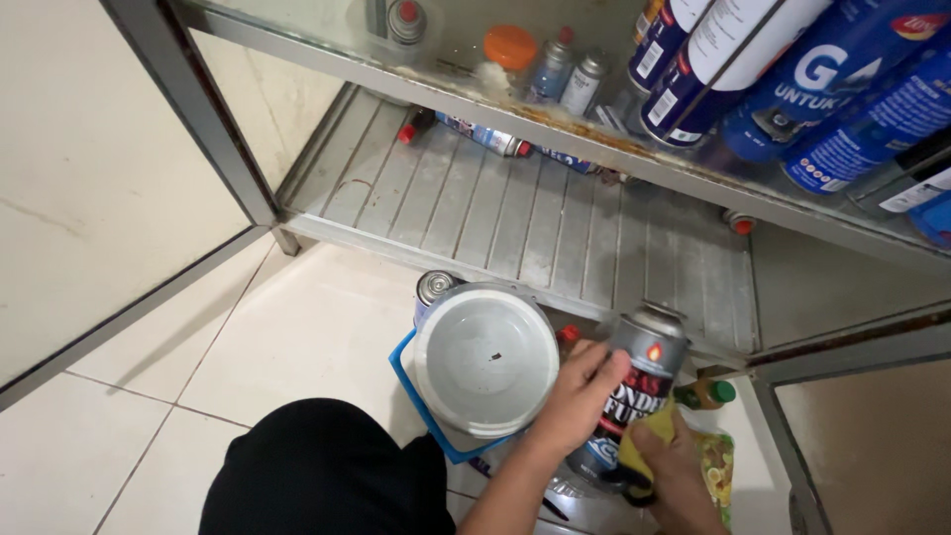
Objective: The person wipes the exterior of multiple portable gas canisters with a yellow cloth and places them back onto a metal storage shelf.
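Note:
My left hand is wrapped around a dark gas canister with a silver top and a flame mark, holding it upright but slightly tilted over the floor. My right hand is lower right of it and presses a yellow cloth against the canister's lower side. A round white bowl sits just left of the canister on a blue square tray. Another canister's silver top shows behind the bowl.
An open metal cabinet stands ahead with a ribbed floor; cans lie at its back. Several blue spray cans rest on its glass shelf. A green-capped bottle is right of the canister. My black-clad knee is below.

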